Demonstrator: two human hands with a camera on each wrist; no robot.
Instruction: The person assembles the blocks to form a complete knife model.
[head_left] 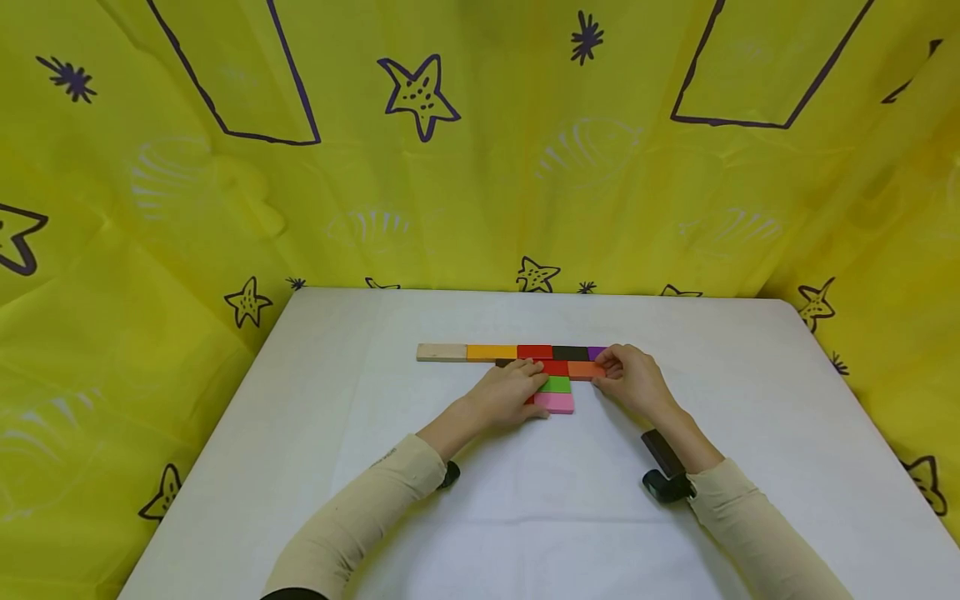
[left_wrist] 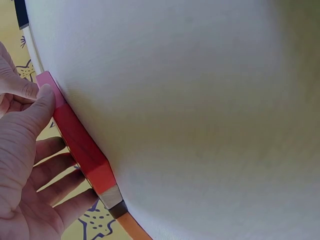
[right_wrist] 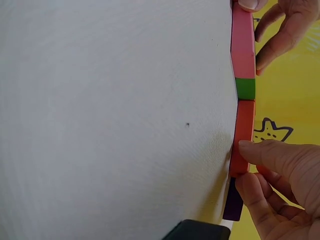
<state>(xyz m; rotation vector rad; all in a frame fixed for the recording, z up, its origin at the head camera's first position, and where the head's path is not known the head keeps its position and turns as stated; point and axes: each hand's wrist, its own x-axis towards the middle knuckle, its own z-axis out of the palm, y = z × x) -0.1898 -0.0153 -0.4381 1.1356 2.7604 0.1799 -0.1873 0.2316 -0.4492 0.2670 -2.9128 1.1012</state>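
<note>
Flat coloured blocks lie together on the white table. A back row runs from a bare wood block [head_left: 441, 352] through a yellow block [head_left: 492, 352], a red block [head_left: 535, 352] and a black block [head_left: 570, 353] to a purple block [head_left: 596, 352]. Before it lie an orange block [head_left: 585, 371], a green block [head_left: 556, 384] and a pink block [head_left: 555, 403]. My left hand [head_left: 508, 392] rests across the left blocks with its fingers extended, partly hiding them; its thumb touches the front edge. My right hand [head_left: 636, 379] pinches the right end of the orange block between thumb and fingers.
The white table [head_left: 262, 467] spreads around the blocks. A yellow patterned curtain [head_left: 480, 183] hangs behind it and at both sides. A black wrist camera [head_left: 666, 475] sits on the right forearm, close over the table.
</note>
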